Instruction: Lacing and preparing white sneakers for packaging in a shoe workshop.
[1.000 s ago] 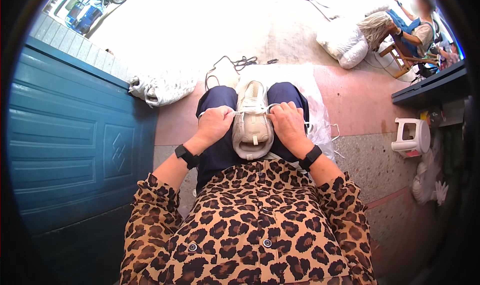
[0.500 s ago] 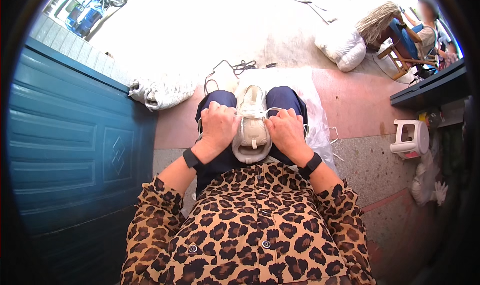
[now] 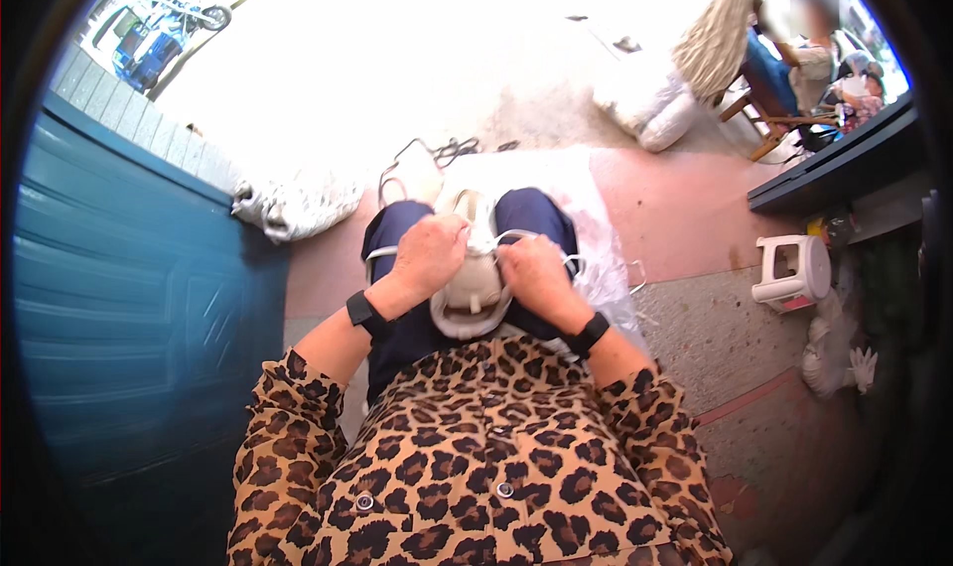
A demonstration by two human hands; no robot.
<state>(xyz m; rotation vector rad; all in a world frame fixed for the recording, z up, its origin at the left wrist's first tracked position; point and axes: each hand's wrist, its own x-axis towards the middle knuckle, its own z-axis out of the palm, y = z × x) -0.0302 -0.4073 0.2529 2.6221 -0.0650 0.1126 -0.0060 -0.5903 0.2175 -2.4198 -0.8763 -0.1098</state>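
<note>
Beige shoe (image 3: 471,290): rounded heel collar, positioned between dark cloth-covered knees (image 3: 537,214) | white laces (image 3: 517,234): narrow, curving past both hands | left hand (image 3: 431,255): fingers curled, gripping lace | right hand (image 3: 541,278): pinching lace

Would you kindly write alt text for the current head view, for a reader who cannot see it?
A person's left hand and right hand hold the white laces of a beige shoe set between their knees. A blue door stands at left, a white stool at right.
</note>
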